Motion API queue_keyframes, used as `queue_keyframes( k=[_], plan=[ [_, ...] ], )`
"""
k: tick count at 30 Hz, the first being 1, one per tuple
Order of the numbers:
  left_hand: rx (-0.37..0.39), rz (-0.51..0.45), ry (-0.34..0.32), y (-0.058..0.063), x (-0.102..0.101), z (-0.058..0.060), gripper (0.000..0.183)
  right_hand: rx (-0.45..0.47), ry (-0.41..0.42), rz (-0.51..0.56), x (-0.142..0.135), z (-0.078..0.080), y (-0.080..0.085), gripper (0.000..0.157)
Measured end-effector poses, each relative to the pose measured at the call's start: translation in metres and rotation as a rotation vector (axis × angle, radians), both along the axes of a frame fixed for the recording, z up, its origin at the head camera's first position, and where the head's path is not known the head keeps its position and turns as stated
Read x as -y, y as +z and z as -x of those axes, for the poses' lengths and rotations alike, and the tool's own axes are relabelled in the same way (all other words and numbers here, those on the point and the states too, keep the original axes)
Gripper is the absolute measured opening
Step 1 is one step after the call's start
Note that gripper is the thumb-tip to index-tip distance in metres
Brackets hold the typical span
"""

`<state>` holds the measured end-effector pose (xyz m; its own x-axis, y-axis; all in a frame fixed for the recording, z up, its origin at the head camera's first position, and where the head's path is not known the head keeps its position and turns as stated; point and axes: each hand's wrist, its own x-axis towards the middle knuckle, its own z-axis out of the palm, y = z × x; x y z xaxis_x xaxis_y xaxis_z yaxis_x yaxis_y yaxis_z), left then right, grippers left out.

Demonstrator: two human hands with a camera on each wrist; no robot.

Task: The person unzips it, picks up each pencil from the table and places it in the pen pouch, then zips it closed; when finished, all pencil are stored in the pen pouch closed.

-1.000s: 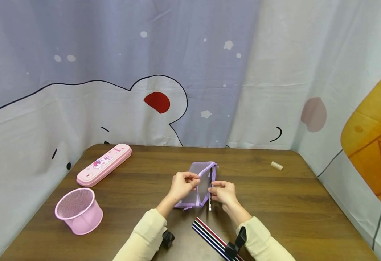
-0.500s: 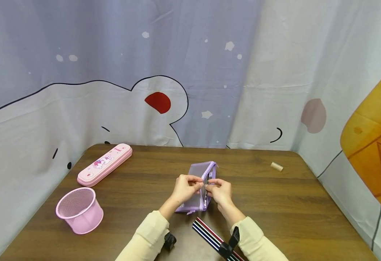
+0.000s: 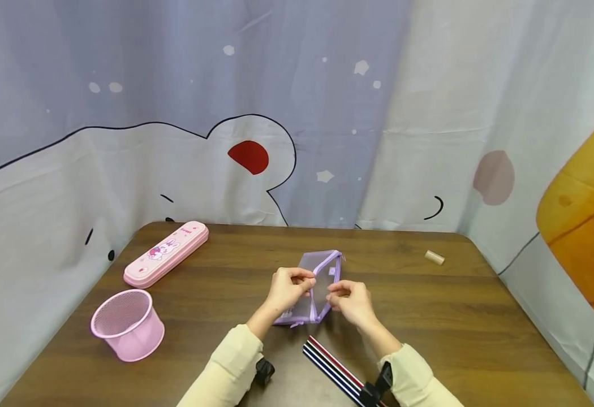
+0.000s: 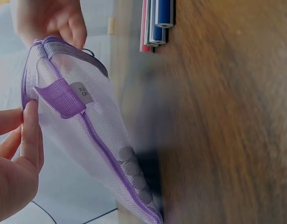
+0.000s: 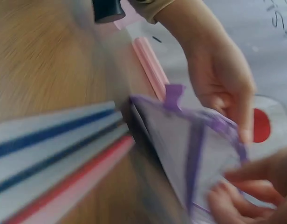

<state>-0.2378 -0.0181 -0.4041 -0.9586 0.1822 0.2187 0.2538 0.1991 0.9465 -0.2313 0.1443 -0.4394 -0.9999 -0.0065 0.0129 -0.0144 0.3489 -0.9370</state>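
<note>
A purple mesh pencil pouch [image 3: 321, 294] stands on the table with its zippered mouth spread. My left hand [image 3: 288, 289] pinches one edge of that mouth between thumb and fingers. My right hand [image 3: 352, 302] is at the opposite edge, its fingers loosely bent with nothing between them. The left wrist view shows a purple tab [image 4: 64, 98] and a small white label [image 4: 81, 92] on the pouch's end. Several striped pencils [image 5: 64, 172] lie bundled on the table near my right wrist. The pencil seen earlier in my right hand is hidden now.
A pink mesh cup [image 3: 136, 333] stands at the left, with a pink pencil box [image 3: 167, 253] behind it. A small beige cylinder [image 3: 434, 258] lies at the back right of the wooden table [image 3: 480, 339]. A patterned curtain [image 3: 327, 113] hangs behind.
My right hand carried a dark pencil into the pouch's mouth, let it go and drew back slightly to the right. My left hand kept its pinch on the pouch edge.
</note>
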Motion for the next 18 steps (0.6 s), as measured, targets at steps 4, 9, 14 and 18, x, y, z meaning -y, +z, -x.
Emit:
queue_keyframes(
  k=[4, 9, 14, 18],
  plan=[
    [0.000, 0.000, -0.002, 0.000, 0.003, 0.001, 0.013, -0.019, 0.347, -0.293, -0.028, -0.018, 0.010, 0.020],
    [-0.002, 0.022, 0.006, 0.003, 0.009, 0.001, 0.013, -0.083, 0.603, -0.523, -0.049, -0.052, 0.010, 0.020],
    [-0.005, 0.032, 0.017, 0.006, 0.014, 0.001, 0.013, -0.135, 0.662, -0.589, -0.052, -0.085, -0.001, 0.017],
    [-0.008, 0.045, 0.021, 0.007, 0.014, 0.001, 0.013, -0.158, 0.616, -0.593, -0.051, -0.096, -0.007, 0.017]
  ],
)
